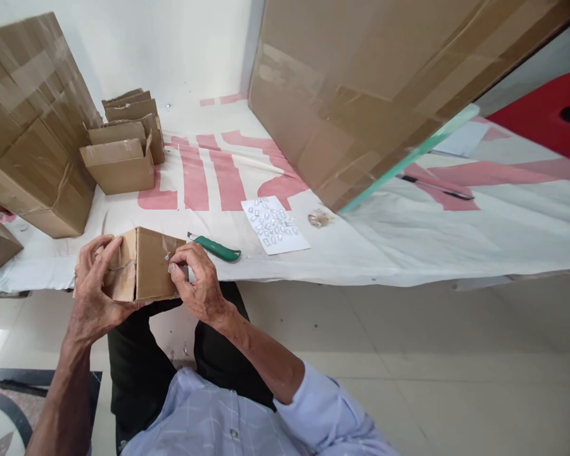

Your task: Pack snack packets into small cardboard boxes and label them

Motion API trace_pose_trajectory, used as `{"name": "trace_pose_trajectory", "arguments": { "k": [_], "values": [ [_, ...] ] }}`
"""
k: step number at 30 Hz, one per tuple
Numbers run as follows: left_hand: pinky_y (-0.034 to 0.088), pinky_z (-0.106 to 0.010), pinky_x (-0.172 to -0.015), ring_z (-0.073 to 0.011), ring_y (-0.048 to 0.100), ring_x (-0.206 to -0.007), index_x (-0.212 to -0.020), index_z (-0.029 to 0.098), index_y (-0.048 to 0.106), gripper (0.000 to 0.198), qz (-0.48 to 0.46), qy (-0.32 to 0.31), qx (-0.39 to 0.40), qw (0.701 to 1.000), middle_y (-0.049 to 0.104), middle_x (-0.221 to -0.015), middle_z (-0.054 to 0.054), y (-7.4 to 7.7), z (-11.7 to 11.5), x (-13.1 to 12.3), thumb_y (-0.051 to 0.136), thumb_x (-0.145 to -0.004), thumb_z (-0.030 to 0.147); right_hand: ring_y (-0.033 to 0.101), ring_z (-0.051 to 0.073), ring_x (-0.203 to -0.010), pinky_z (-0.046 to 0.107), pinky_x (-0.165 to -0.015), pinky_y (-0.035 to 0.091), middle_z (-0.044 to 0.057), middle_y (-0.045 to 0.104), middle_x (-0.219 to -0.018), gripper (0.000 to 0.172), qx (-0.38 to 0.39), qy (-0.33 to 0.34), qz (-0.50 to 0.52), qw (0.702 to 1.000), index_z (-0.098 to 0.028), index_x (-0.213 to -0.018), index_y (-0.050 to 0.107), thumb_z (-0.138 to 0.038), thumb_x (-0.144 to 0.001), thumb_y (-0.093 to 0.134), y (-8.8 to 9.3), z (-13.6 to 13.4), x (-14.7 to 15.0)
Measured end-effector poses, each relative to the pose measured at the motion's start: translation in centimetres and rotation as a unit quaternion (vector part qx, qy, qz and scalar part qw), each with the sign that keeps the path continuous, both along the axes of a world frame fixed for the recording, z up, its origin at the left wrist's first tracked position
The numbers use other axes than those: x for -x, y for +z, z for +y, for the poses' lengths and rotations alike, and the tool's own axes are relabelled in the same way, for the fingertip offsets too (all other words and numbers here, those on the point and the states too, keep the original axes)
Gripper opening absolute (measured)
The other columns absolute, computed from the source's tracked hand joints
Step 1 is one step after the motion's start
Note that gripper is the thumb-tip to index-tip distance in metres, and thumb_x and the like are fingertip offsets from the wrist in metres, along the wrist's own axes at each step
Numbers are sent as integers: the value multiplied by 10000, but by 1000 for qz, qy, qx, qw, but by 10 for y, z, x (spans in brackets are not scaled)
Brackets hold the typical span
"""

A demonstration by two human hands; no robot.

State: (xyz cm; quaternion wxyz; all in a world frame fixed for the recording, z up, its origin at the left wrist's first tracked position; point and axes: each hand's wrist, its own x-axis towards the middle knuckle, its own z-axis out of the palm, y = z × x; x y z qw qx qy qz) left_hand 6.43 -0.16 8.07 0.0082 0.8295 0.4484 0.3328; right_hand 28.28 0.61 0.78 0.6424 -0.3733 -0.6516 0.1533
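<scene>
A small brown cardboard box is tilted at the table's front edge, above the lap. My left hand grips its left end, thumb below and fingers over the top. On the box's right face a shiny bit of clear tape stands up, wrinkled. My right hand is closed in a pinch right beside it, with a small clear piece of tape at the thumb and fingertips. Just beyond the right hand lies a green utility knife, its blade end toward the box.
A white paper bears several small clear pieces; a crumpled clear lump lies beside it. Open small boxes stand beside a large taped carton. A huge carton leans at right. A pen lies farther right.
</scene>
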Motion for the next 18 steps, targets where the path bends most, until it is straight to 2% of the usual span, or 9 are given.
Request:
{"name": "trace_pose_trajectory", "arguments": {
  "k": [7, 12, 18],
  "values": [
    [460, -619, -1185, -413, 528, -1422, -1618, 299, 479, 1024, 2, -4, 3, 1000, 507, -1525, -186, 1, 1, 0, 916, -755, 638, 580, 207, -876, 382, -819, 530, 42, 622, -905, 130, 9, 6, 1, 1000, -252, -931, 534, -146, -1007, 528, -3, 0, -1],
    [469, -625, -1178, -419, 523, -1423, -1613, 294, 483, 1019, 5, 5, 6, 1000, 499, -1532, -190, 1, 1, -1, 906, -759, 652, 649, 221, -957, 400, -856, 585, 80, 691, -1010, 97, 37, -22, 18, 999, -243, -1077, 638, -198, -1046, 558, -7, -5, 1],
    [454, -616, -1202, -408, 519, -1433, -1602, 300, 487, 1019, 5, 16, 5, 1000, 500, -1533, -178, 0, 0, 0, 916, -746, 648, 673, 215, -909, 410, -851, 594, 75, 706, -959, 133, -17, -56, -12, 998, -242, -1038, 696, -183, -1055, 578, -6, -5, -1]
  ]
}}
